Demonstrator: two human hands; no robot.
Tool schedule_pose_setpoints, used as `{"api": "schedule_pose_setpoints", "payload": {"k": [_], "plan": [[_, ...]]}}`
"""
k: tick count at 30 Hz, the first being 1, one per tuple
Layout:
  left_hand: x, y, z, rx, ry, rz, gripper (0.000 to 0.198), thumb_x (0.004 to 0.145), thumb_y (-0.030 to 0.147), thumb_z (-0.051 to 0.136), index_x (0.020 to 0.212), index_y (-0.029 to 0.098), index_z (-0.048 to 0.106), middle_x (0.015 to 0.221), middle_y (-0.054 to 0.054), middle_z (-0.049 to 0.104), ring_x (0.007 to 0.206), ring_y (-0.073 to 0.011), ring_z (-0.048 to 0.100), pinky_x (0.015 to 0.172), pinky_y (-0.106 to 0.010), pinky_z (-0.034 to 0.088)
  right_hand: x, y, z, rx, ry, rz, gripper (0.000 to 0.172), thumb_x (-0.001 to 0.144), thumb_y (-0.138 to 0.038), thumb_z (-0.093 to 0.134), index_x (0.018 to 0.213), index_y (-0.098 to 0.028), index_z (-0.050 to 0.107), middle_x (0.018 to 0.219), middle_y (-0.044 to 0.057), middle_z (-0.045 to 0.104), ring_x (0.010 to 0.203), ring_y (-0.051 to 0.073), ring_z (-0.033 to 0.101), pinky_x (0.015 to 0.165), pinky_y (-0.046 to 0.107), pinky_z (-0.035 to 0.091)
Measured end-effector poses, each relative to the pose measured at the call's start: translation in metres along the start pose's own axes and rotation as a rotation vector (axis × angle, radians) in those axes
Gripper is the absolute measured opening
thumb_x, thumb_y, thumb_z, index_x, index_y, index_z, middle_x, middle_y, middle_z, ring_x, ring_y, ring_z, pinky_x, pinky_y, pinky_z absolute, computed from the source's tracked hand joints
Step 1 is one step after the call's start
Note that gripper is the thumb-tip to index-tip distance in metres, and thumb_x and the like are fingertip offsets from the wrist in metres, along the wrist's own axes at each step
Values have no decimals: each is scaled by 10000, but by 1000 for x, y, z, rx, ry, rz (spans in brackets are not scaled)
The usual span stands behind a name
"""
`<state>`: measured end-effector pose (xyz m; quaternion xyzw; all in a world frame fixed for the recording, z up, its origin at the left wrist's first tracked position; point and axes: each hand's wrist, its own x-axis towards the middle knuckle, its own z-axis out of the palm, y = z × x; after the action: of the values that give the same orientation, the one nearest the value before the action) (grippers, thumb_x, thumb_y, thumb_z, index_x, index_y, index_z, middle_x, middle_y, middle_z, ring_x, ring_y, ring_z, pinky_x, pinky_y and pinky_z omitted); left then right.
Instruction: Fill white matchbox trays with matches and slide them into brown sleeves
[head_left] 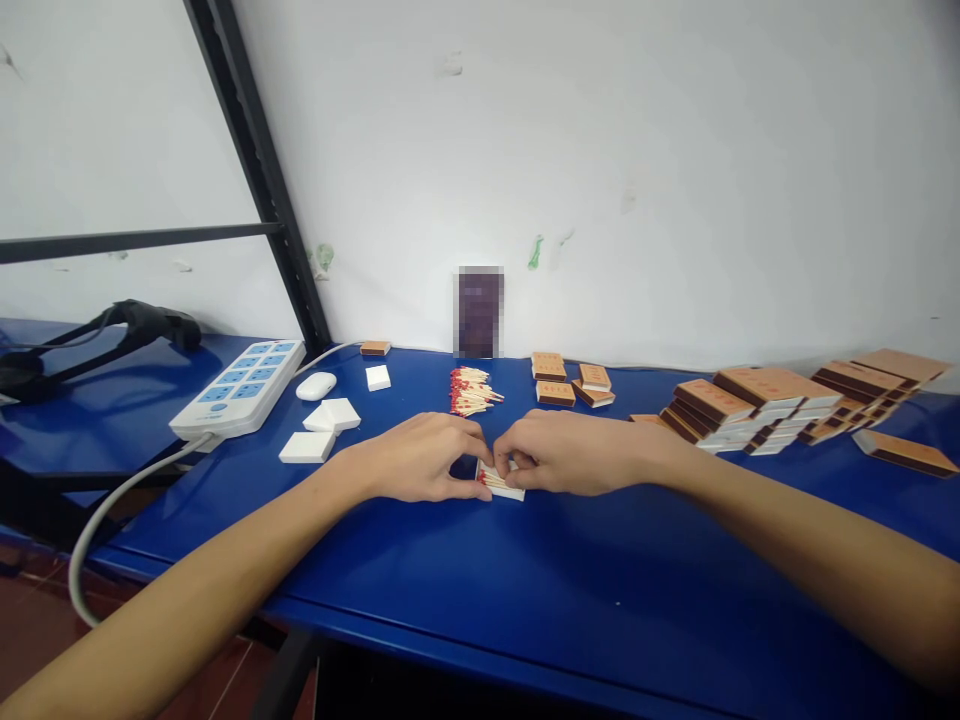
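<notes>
Matchbox tray: sat at the centre of the frame on the blue bench, partly filled with red-tipped matches.
Left hand: thumb and fingers were clamped on the tray's left end, thumb at the near edge, fingers at the far one.
Right hand: thumb and index finger reached into the tray from its right, close together at the matches; I could not tell whether they pinched any.
Loose match pile: lay just beyond the hands, upper centre, most red heads pointing left.
Small matchbox group: lay right of the pile, orange-topped.
Stacked matchboxes: stood in uneven rows at the right of the frame, with a lone matchbox at the far right.
White box pieces: lay scattered left of centre, near a rounded white case.
Power strip: rested farther left.
Pixelated dark rectangle: stood against the wall, above the pile.
</notes>
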<state>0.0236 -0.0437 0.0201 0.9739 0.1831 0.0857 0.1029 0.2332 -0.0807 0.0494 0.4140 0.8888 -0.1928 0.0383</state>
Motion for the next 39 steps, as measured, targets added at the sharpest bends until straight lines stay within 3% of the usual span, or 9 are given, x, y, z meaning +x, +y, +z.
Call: {"api": "schedule_pose_setpoints", "payload": {"k": [5,11,13,17,20,24,30,39], "plan": [[0,0,0,2,-19,9,263,870,434,619,983,210,697,992,-33,666,895,-176,629,796,-270,434,1,2,0,48,13,-89,167,828,-172,536,862,-180,700,694,-1,657,557,102,512,551,239,350],[0,-2,1,5,3,14,280,856,471,620,918,201,659,886,-16,639,793,-156,601,714,-261,413,1,3,-5,97,4,-139,245,850,-190,482,839,-181,726,615,-15,600,507,96,439,530,249,309],[0,0,1,-2,28,-3,319,835,501,628,905,190,617,820,-2,619,705,-142,565,653,-259,389,5,7,-5,87,117,-107,249,846,-203,484,830,-186,732,568,-26,550,498,94,409,526,251,285],[1,3,0,-10,61,-47,389,831,567,584,916,189,540,724,23,565,598,-126,484,575,-259,338,22,23,5,41,487,18,248,851,-214,475,762,-167,701,562,-24,523,501,87,376,542,255,262],[2,-2,-1,37,136,-92,258,928,446,465,943,195,522,763,12,578,639,-134,506,608,-266,359,36,37,19,-4,570,39,223,857,-184,478,876,-158,699,561,-23,522,507,95,399,557,253,267],[2,-23,3,195,241,-215,180,943,265,382,938,194,546,868,-26,609,739,-163,556,651,-286,386,48,53,37,-14,580,59,263,890,-203,488,1091,-160,652,582,-23,531,516,112,424,557,246,276],[1,-57,11,235,294,-288,192,895,259,469,986,193,624,922,-41,597,799,-172,576,686,-291,428,55,60,48,10,658,103,293,868,-243,546,1132,-177,654,586,-27,533,530,118,444,562,243,300],[12,-50,17,211,264,-254,235,919,331,494,1000,195,667,958,-48,606,890,-193,585,751,-311,452,53,56,47,47,626,84,229,885,-241,499,995,-164,685,565,-32,502,514,107,415,559,243,285]]}}
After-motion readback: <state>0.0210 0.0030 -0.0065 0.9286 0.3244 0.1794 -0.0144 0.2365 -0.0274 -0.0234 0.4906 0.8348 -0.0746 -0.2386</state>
